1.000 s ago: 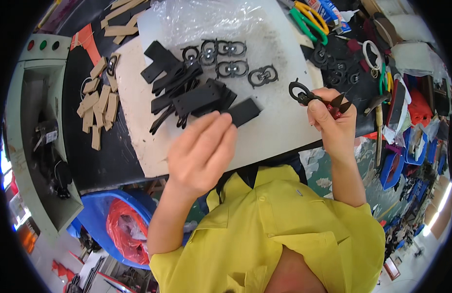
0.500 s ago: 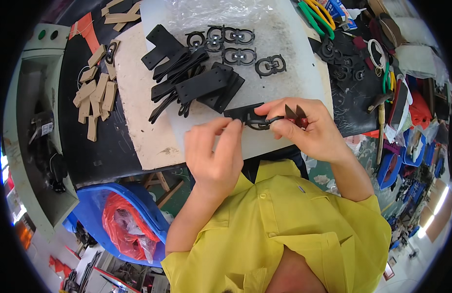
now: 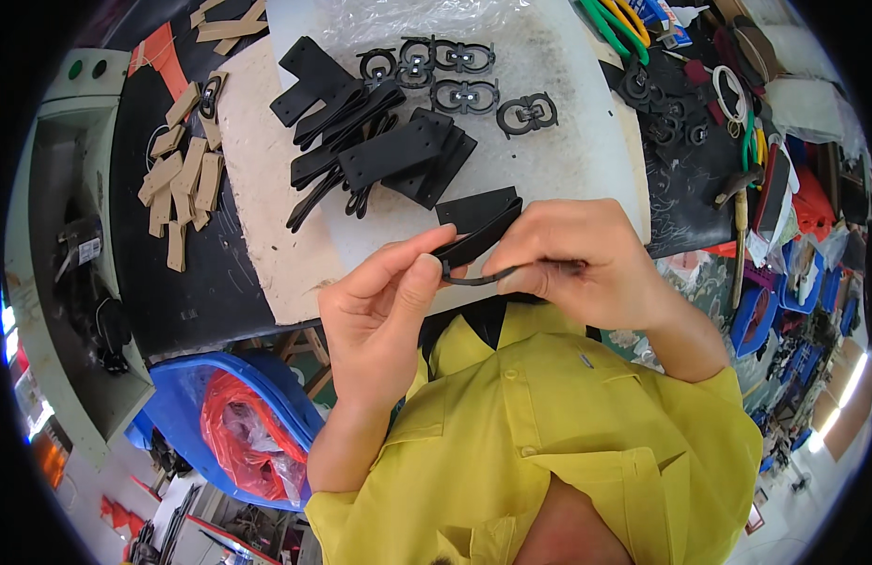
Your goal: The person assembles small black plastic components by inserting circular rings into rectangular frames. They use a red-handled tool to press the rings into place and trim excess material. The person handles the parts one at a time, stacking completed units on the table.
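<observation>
Over the near edge of the work board, a black strap (image 3: 477, 208) with a flat, holed end stretches between both hands. My left hand (image 3: 375, 311) pinches the strap's left side between thumb and fingertips, where a thin dark curved piece also meets it. My right hand (image 3: 586, 259) is closed around the folded right part of the strap and the other end of the curved piece. A dark bit shows in the right palm, too blurred to name. Just beyond the hands lies a pile of folded black straps (image 3: 389, 158), with several dark ring-shaped buckles (image 3: 465, 96) behind it.
Tan flat strips (image 3: 185, 179) lie on the black tabletop to the left. Clear plastic film (image 3: 426, 14) covers the far end of the white board (image 3: 586, 122). More dark buckles (image 3: 662, 108) and green-handled tools (image 3: 613, 28) sit at the right. A blue bin (image 3: 304, 414) stands below left.
The strap has been raised and turned, so its fold now shows between the hands. My left hand has shifted left and rolled palm up. The red-handled snips seen in my right hand no longer show clearly.
</observation>
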`<state>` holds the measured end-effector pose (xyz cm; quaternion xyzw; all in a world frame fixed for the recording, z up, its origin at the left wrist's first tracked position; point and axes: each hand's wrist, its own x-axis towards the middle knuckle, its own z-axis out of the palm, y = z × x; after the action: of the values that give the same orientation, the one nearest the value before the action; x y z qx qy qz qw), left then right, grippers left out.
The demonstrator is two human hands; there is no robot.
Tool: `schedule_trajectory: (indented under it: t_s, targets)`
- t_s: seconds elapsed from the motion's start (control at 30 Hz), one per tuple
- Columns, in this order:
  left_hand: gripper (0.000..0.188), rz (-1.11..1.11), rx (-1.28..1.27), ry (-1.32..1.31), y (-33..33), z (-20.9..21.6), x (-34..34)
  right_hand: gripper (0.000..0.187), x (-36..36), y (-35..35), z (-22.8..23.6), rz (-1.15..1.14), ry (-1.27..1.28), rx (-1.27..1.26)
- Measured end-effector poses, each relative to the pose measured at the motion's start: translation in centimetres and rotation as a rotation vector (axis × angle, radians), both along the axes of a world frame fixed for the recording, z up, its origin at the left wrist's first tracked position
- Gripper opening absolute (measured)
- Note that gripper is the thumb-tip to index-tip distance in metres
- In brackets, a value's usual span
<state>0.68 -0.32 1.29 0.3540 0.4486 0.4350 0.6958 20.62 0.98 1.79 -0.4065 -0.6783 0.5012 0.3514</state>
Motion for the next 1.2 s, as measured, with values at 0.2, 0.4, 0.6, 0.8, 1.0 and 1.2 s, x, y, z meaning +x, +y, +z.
schedule_trajectory:
  t_s: [0.2,0.4,0.6,0.8,1.0,1.2]
  targets:
    - [0.023,0.018,0.214,0.198,-0.8,0.0,0.2,0.011,-0.1,-0.4,0.6,-0.111,0.111,-0.564]
    - [0.029,-0.015,0.194,-0.056,-1.9,-1.6,0.2,0.012,-1.5,-1.5,0.6,-0.333,0.331,-0.356]
    - [0.018,-0.032,0.045,0.107,-1.0,0.2,0.2,0.015,-1.6,-1.9,1.3,-0.232,-0.038,-0.026]
    - [0.018,0.063,-0.019,0.057,-1.8,0.1,0.7,0.016,-1.6,-2.5,0.5,-0.27,-0.106,0.097]
    - [0.018,0.129,0.034,0.131,-2.4,-0.5,1.3,0.016,-2.2,-3.0,0.0,-0.354,-0.085,0.11]
    - [0.015,0.145,0.046,0.145,-2.6,-0.3,1.8,0.016,-2.3,-3.2,0.2,-0.382,-0.103,0.101]
